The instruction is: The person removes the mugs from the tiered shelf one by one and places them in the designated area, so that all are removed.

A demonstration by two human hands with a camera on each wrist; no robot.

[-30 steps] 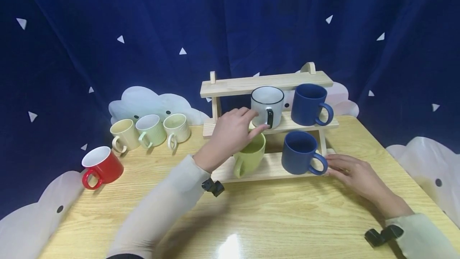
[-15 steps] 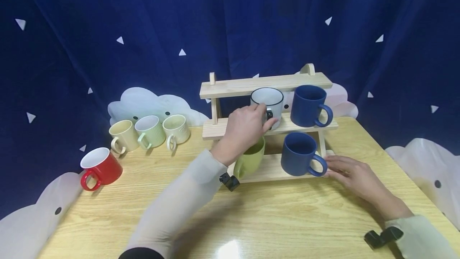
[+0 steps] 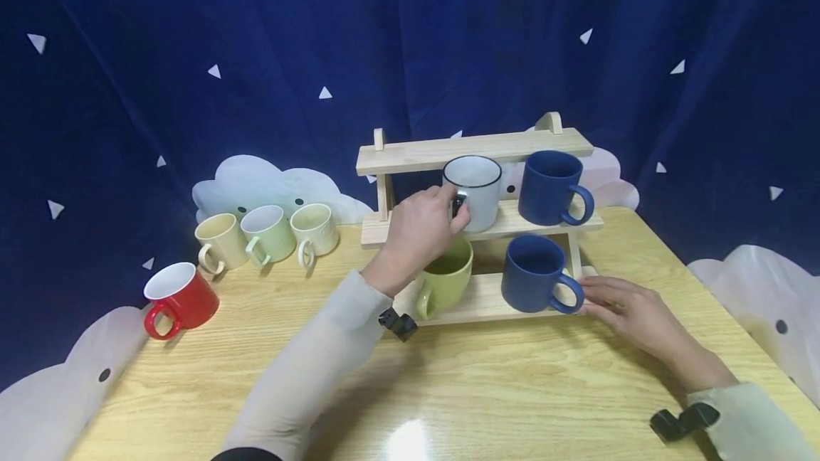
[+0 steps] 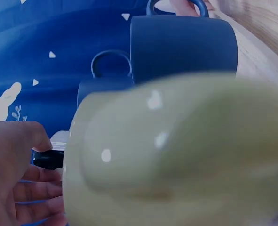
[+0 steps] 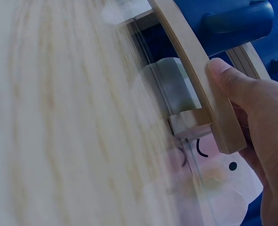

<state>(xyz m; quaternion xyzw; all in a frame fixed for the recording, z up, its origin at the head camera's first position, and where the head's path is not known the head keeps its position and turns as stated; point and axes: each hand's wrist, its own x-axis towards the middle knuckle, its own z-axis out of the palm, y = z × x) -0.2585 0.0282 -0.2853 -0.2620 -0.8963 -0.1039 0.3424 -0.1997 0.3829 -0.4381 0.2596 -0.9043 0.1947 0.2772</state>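
Observation:
My left hand (image 3: 418,226) pinches the black handle (image 4: 48,160) of a white mug (image 3: 483,199) with a dark rim, on the middle tier of a wooden shelf rack (image 3: 474,150). Below that hand, a yellow-green mug (image 3: 447,282) sits on the bottom tier and fills much of the left wrist view. Two blue mugs stand to the right, an upper one (image 3: 549,187) beside the white mug and a lower one (image 3: 532,277) on the bottom tier. My right hand (image 3: 631,313) grips the right end of the bottom board (image 5: 218,106), thumb on one face, other fingers mostly hidden behind.
On the table's (image 3: 512,383) left side lies a red mug (image 3: 192,299), tilted, with a cream mug (image 3: 225,240), a pale mint mug (image 3: 274,233) and a pale yellow-green mug (image 3: 320,230) behind it. A dark blue curtain (image 3: 282,34) hangs at the back.
My left hand reached right to the white mug's handle, took hold of it, then moved back left. The mug turned, its handle swinging left, and shifted slightly left. My right hand stayed put.

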